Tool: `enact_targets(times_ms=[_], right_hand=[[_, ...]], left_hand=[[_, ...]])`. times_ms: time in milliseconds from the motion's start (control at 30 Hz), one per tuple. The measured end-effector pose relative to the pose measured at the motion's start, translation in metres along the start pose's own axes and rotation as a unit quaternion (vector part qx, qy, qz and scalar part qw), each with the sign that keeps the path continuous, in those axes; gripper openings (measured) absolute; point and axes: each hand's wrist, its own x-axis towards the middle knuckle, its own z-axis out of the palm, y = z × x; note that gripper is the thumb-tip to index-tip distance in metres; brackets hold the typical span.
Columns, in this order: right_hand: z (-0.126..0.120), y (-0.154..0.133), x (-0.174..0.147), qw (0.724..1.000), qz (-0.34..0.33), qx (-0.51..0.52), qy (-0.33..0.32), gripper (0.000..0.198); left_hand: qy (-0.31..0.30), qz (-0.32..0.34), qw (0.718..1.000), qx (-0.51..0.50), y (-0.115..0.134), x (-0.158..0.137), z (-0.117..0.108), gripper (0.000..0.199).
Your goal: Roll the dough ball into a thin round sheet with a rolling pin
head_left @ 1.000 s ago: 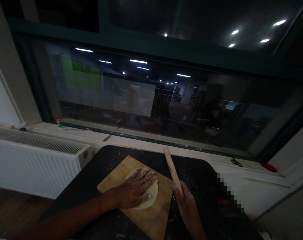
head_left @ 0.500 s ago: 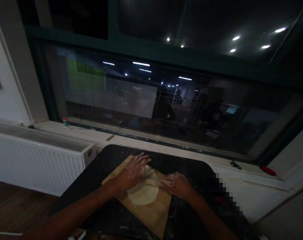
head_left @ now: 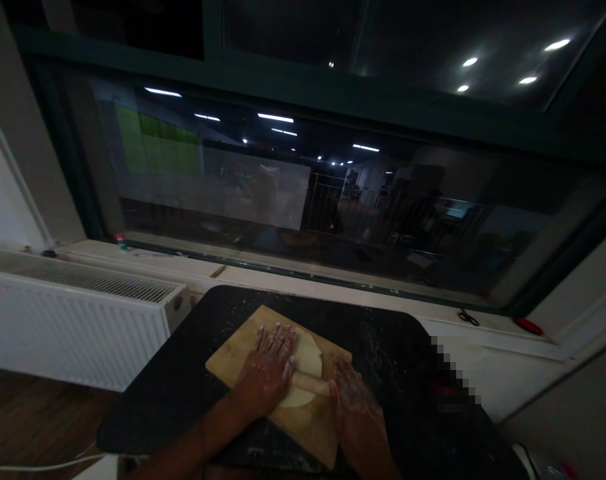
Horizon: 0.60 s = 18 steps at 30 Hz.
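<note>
A pale, thin round of dough (head_left: pixel 309 353) lies on a wooden board (head_left: pixel 307 430). Across the dough runs a light wooden rolling pin (head_left: pixel 310 383). My left hand (head_left: pixel 270 367) lies flat over the pin's left end, its floury fingers stretched out past it toward the window and partly over the dough. At the pin's other end is my right hand (head_left: pixel 355 403), its fingers extended forward beside the board's right edge. Both palms hide the pin's ends. Flour coats both hands.
The board rests on a dark, flour-dusted table (head_left: pixel 177 373). A white radiator (head_left: pixel 77 313) stands at left. On the windowsill are a small red-and-green container (head_left: pixel 121 242), dark scissors (head_left: pixel 468 318) and a red object (head_left: pixel 527 326). A large window (head_left: pixel 303 193) rises behind.
Both hands have come back toward me with the rolling pin, from the far part of the dough to nearer its middle. The view has shifted slightly.
</note>
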Motion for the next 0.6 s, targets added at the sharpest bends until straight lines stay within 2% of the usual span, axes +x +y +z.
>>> enact_targets(times_ms=[167,267,400,600], right_hand=[[-0.004,-0.019,-0.049,0.999,0.015,0.048,0.006,0.042],[-0.007,-0.024,-0.051,0.999,0.033,0.022,-0.018,0.044],[-0.014,-0.018,-0.015,0.993,0.034,-0.010,-0.109,0.046],[-0.016,-0.001,0.072,0.972,0.105,-0.042,-0.207,0.051]], left_hand=[[0.005,0.042,0.999,-0.019,0.012,-0.042,-0.036,0.058],[-0.004,0.052,0.998,-0.026,0.012,-0.053,-0.049,0.059],[-0.033,0.050,0.997,-0.054,0.005,-0.037,-0.043,0.054],[-0.080,0.028,0.996,-0.027,-0.017,0.027,0.009,0.047]])
